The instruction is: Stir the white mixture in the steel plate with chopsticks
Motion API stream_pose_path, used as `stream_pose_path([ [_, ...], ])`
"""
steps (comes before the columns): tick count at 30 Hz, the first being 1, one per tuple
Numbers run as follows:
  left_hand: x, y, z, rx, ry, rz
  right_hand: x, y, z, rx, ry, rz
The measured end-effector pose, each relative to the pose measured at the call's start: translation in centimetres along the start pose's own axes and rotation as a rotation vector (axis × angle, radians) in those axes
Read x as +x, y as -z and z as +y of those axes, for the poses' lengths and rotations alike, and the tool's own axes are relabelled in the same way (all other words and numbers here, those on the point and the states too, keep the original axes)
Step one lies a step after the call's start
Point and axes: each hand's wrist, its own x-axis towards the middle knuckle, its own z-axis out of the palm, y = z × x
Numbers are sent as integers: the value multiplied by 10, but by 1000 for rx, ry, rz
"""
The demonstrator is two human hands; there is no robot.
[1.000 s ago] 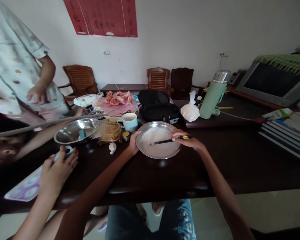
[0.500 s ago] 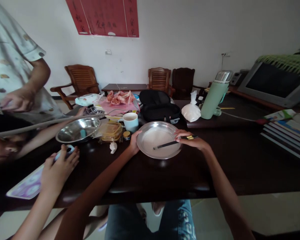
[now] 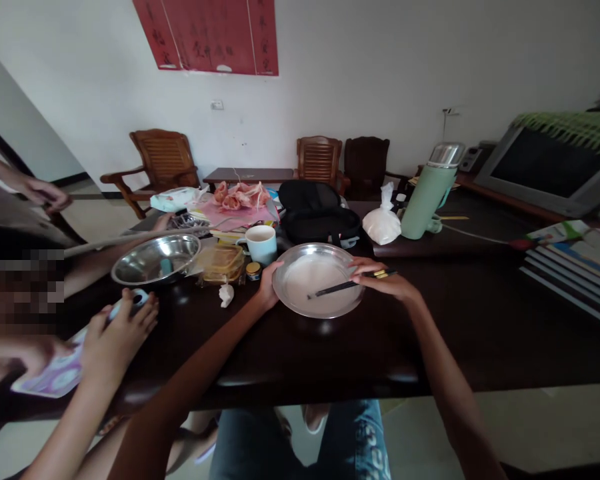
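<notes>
A round metal basin [image 3: 319, 314] rests on the dark table in front of me, with a milky, pale liquid [image 3: 307, 280] inside. My left hand [image 3: 269, 287] grips its left rim, thumb on top and fingers out of sight beneath. On the opposite side, my right hand [image 3: 384, 283] is closed on a pair of dark chopsticks [image 3: 334, 289] with gold bands, and it also touches the right rim. The chopstick tips lie over the liquid; whether they dip into it I cannot tell. Left of the basin stand a light-blue mug [image 3: 261, 247] and a small jar [image 3: 253, 270].
A second metal basin [image 3: 125, 272], crumpled tissue [image 3: 225, 295] and plastic food box [image 3: 223, 261] are on the left, near other people's hands. Behind are a black case [image 3: 313, 223], a tied bag of white powder [image 3: 383, 225] and a green thermos [image 3: 427, 200]. Books [image 3: 575, 280] lie right.
The standing person at the left has moved back, mostly out of view. Another person's hand now touches the purple patterned object. My hands, basin and chopsticks look nearly the same.
</notes>
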Motion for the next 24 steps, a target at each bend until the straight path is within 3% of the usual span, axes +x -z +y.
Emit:
stream_pose_path([
  [3, 1, 0, -1, -1, 0, -18, 10, -17, 4, -47, 36, 124],
  [7, 2, 0, -1, -15, -12, -3, 3, 9, 13, -58, -41, 269],
  [11, 3, 2, -2, -16, -13, 2, -11, 38, 7, -26, -71, 115],
  [13, 4, 3, -2, -10, -17, -10, -11, 30, 1, -3, -52, 12],
  [16, 5, 4, -2, 1, -17, -16, 0, 1, -2, -7, 5, -56],
  [18, 4, 3, -2, 6, -6, -4, 8, -13, 1, -50, 20, 14],
  [20, 2, 1, -1, 5, -3, 9, 11, -12, 7, -108, -6, 156],
  [22, -1, -2, 0, -2, -3, 26, 6, 3, 12, -140, -43, 260],
  [24, -3, -4, 1, -7, 3, 44, -2, 24, 13, -132, -55, 243],
])
